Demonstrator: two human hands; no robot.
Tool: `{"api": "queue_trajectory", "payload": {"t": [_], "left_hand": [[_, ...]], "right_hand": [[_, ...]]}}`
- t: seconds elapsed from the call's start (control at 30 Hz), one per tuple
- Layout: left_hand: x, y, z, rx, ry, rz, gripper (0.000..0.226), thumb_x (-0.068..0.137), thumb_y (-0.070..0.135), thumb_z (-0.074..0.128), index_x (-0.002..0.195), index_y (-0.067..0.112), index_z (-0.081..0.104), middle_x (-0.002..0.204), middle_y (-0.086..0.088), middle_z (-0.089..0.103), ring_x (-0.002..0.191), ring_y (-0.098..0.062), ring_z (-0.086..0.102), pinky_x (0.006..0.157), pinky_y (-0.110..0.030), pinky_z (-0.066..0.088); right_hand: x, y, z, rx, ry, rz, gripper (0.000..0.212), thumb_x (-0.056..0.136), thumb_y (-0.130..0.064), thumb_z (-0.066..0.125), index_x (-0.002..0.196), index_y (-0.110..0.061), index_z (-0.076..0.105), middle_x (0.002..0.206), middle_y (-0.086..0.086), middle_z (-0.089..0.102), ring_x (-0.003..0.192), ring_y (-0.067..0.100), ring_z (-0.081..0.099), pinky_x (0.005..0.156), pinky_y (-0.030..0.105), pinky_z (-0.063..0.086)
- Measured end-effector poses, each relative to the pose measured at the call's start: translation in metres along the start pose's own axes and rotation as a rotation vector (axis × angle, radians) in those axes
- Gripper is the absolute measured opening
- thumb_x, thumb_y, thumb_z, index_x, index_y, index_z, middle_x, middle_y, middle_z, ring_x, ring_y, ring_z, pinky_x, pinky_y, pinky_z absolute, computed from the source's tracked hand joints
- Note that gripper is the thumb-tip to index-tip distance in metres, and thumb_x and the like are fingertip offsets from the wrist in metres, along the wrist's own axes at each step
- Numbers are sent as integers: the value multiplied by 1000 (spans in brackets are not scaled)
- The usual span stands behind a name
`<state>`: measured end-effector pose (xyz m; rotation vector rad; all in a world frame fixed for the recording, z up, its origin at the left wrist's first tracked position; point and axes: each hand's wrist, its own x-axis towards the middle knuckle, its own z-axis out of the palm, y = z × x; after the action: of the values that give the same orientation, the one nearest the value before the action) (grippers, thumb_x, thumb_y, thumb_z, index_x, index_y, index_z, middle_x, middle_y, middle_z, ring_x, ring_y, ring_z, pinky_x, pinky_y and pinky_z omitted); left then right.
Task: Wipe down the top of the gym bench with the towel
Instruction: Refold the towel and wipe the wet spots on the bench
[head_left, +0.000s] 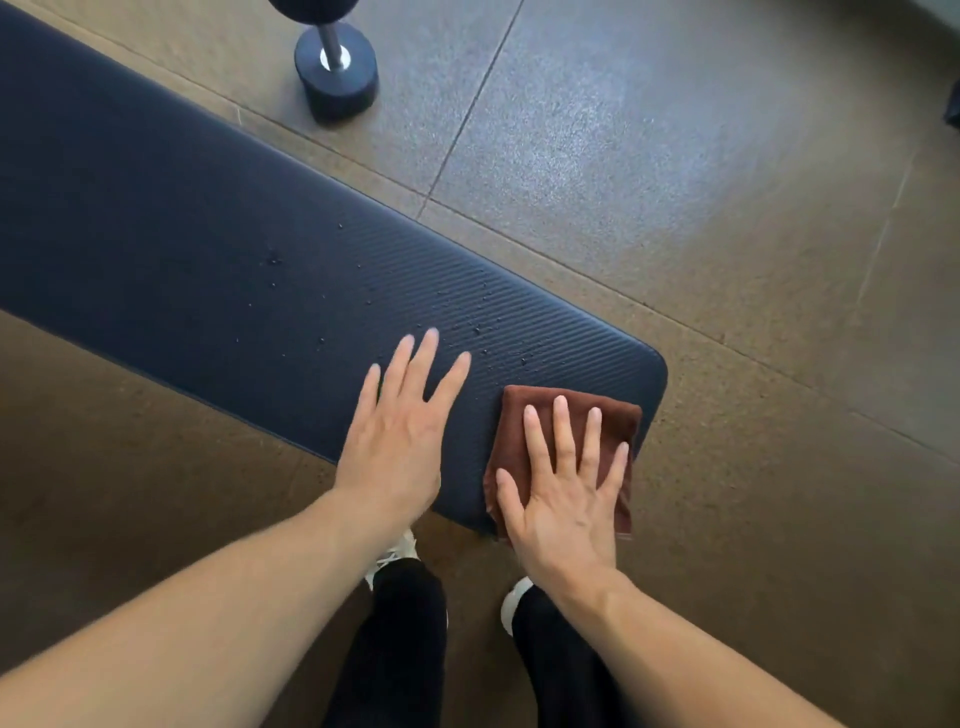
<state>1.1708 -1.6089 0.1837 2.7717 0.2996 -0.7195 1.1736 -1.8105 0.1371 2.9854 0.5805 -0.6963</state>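
Mostly floor (727, 208) is seen, brown rubber tiles filling the right and top of the frame. Next largest, the dark ribbed bench (182, 234) is laid diagonally from upper left down to lower centre, its rounded end at centre right. Water droplets (478, 330) are scattered on the pad around mid-frame, none yet wiped. Black trouser legs and white shoes are seen at the bottom centre, under the forearms. A dumbbell (337, 67) is stood on the floor at top centre, well apart from the hands.

The left hand (397, 436) is laid flat on the bench pad just left of the towel, fingers straight and slightly spread, nothing held. The right hand (566, 493) is pressed flat on the folded brown towel (613, 415), fingers spread, no pinch. The towel is placed on the bench's near end corner at lower centre right, its lower edge hanging slightly over the pad edge.

Step judged: start of wiping, towel set down, most of the top still wet. Next move calls for the towel to be pushed up-left along the pad through the droplets, pressure kept, the left hand cleared from the path.
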Motion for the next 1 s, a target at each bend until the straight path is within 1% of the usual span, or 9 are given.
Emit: {"api": "queue_trajectory", "payload": {"t": [0.1, 0.2, 0.4, 0.5, 0.6, 0.73, 0.8, 0.87, 1.0], "left_hand": [[43, -4, -17, 205, -43, 33, 153, 64, 51, 90, 156, 23, -29, 163, -14, -33, 153, -37, -23, 124, -59, 4], [66, 11, -30, 261, -35, 85, 160, 59, 57, 90, 154, 21, -33, 167, -12, -26, 155, -35, -19, 124, -61, 3], [63, 47, -17, 127, 25, 45, 130, 80, 27, 80, 157, 22, -24, 169, -9, -17, 156, -31, -14, 127, -51, 0], [43, 55, -5, -124, 39, 42, 133, 74, 37, 88, 161, 23, -11, 171, -5, -5, 158, -25, -7, 128, -43, 2], [26, 61, 5, -381, 160, 7, 111, 78, 30, 87, 163, 21, 15, 167, 0, 24, 154, -17, 17, 126, -38, 18], [24, 75, 7, -879, 268, -356, 65, 93, 19, 72, 151, 27, 43, 130, 13, 59, 106, -1, 60, 100, -25, 50], [27, 83, 4, -1033, 238, -512, 50, 94, 29, 70, 142, 29, 53, 120, 16, 64, 88, 6, 63, 76, -3, 46], [30, 88, 7, -1097, 210, -571, 42, 94, 37, 70, 133, 27, 60, 117, 14, 69, 86, 3, 64, 69, 1, 42], [28, 96, 5, -1198, 174, -646, 48, 87, 56, 59, 126, 29, 67, 107, 12, 73, 99, -16, 70, 94, -42, 57]], "right_hand": [[25, 6, -5, -27, 62, -55, 75, 98, -61, 34, 163, -35, 9, 173, 2, 13, 160, 33, -1, 124, 65, -1], [61, 12, -20, -15, 91, -107, 74, 96, -61, 35, 163, -36, 17, 173, -1, 13, 160, 32, 2, 124, 65, 0], [134, 35, -58, 42, 39, -169, 70, 100, -66, 29, 163, -43, 8, 174, -8, 7, 160, 26, 3, 126, 59, 2], [160, 44, -73, 168, -29, -133, 68, 101, -68, 33, 161, -43, 17, 168, -6, 27, 153, 27, 27, 122, 53, 20], [166, 48, -83, 233, -53, -148, 69, 99, -71, 36, 160, -39, 27, 159, -1, 43, 144, 29, 40, 114, 52, 30], [135, 63, -78, 127, -46, -320, 103, 81, -87, 43, 165, -34, 12, 172, 4, 18, 156, 29, 20, 124, 54, 18], [119, 73, -67, 70, 30, -389, 98, 84, -80, 48, 164, -35, 16, 173, 3, 12, 159, 29, 12, 126, 55, 13], [106, 72, -56, 116, 138, -361, 76, 93, -64, 50, 161, -35, 30, 172, 0, 21, 159, 27, 16, 127, 53, 13], [75, 49, -45, 357, 195, -242, 56, 98, -47, 42, 152, -34, 49, 166, -8, 36, 158, 19, 21, 128, 46, 10]]}}
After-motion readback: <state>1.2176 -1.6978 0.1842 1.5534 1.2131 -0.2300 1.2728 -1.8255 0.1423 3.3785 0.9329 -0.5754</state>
